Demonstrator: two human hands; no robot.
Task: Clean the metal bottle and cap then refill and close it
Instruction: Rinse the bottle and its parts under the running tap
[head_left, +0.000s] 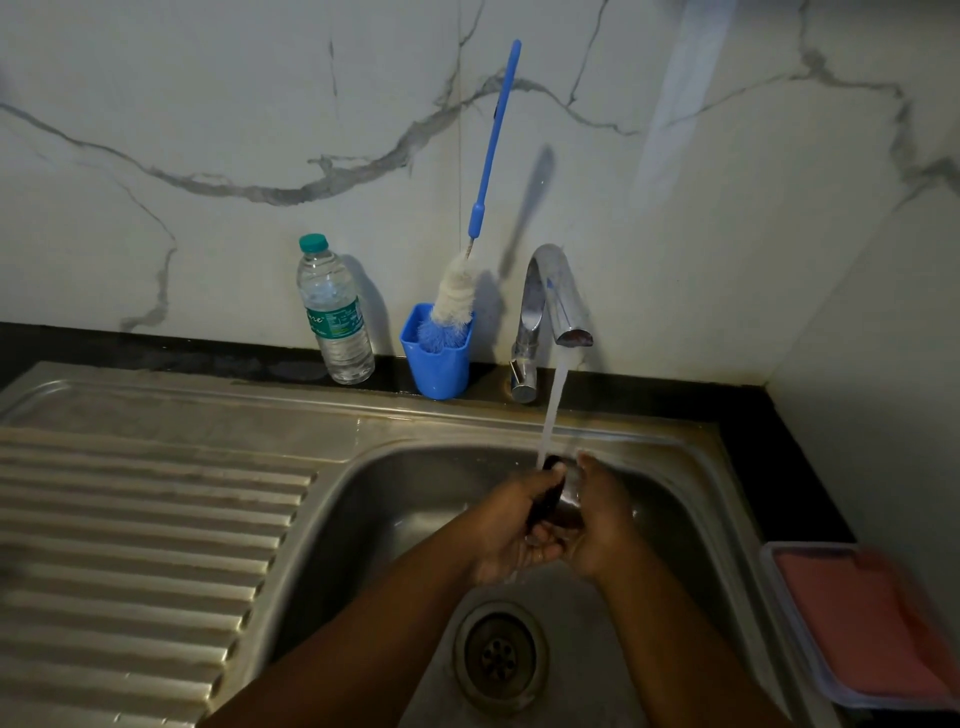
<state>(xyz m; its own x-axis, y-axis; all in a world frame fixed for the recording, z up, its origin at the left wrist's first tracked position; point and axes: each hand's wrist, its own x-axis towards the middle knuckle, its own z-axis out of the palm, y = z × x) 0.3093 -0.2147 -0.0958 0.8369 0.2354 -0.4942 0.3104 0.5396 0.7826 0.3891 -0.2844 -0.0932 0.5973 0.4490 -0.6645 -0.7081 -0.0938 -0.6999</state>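
Over the sink (675, 467) basin, both hands clasp the metal bottle (563, 499) under the running tap (550, 306). The bottle sits directly below the tap's spout, well above the drain (500, 656), and its long axis runs roughly upright, tilted slightly away from the person, with the open mouth pointing up toward the spout. The water stream (551, 410) falls from the spout straight onto the mouth. The left hand (511, 525) wraps the bottle's left side, thumb lying near the rim; its grip is closed round the body. The right hand (602, 519) holds the opposite side, fingers curled round it. Most of the bottle is hidden between the palms, so only a dark and shiny strip shows.

Left of the tap, against the marble wall, a blue cup (439, 358) holds a bottle brush (483, 208), its blue handle pointing up. Further left of the tap stands a plastic water bottle (335, 317). Right of the sink lies a pink-lidded container (862, 623)
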